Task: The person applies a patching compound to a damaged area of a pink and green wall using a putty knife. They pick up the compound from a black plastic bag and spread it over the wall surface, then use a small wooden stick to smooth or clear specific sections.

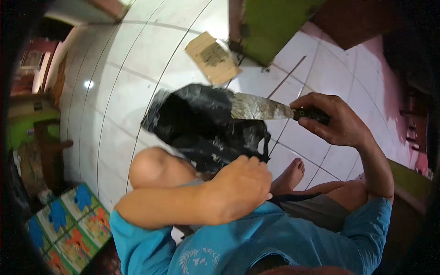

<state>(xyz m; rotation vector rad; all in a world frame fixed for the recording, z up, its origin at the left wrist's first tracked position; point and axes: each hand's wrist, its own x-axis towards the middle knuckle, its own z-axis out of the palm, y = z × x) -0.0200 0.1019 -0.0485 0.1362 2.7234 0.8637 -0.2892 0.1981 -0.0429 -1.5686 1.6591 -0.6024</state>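
Observation:
My right hand (337, 119) is closed round the black handle of a putty knife (261, 107). Its wide blade points left and is smeared with whitish residue. The blade's end lies over the edge of a black plastic bag (201, 98). That bag sits open on the floor in front of my knees, its dark inside too dim to make out. My left hand (243, 185) is closed in front of my body, knuckles up, right by the near edge of the bag. Whatever its curled fingers hold, if anything, is hidden beneath them.
White floor tiles (133, 50) spread all round. Past the bag lies a stained piece of cardboard (213, 57), with a thin stick (288, 75) to its right. Green furniture (275, 27) stands at the far side. A colourful patterned mat (68, 224) lies at lower left.

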